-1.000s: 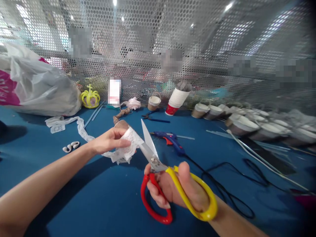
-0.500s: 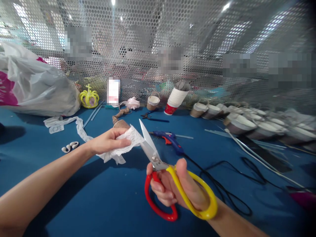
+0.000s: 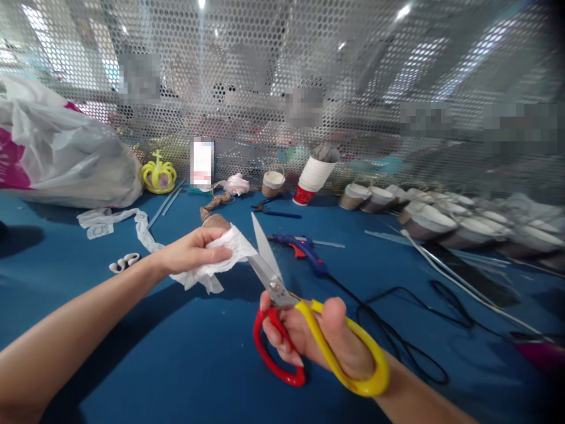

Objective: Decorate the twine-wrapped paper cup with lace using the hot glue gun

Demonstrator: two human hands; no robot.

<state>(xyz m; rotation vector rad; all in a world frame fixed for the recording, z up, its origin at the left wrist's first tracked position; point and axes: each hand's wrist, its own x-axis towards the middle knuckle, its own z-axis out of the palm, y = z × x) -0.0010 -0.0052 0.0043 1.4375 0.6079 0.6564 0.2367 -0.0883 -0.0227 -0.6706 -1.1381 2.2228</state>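
Observation:
My left hand pinches a crinkled piece of white fabric, thumb on top, with loose folds hanging below. Just beyond the fingers is a round brown burlap piece; whether I hold it too is hidden. My right hand grips scissors with a red and a yellow handle loop, the thumb through the yellow one. The blades are apart, the lower one at the fabric's right edge and the upper one pointing up and away. A white lace ribbon runs toward my left wrist.
A blue glue gun with a black cable lies beyond the scissors. Pliers, stacked paper cups and several small burlap-covered cups stand or lie behind. At left are a plastic bag and a yellow crown. A perforated metal panel closes the back.
The scissors' blades have spread slightly wider, and the red handle has swung left, away from the yellow one. My left hand and the fabric have hardly moved.

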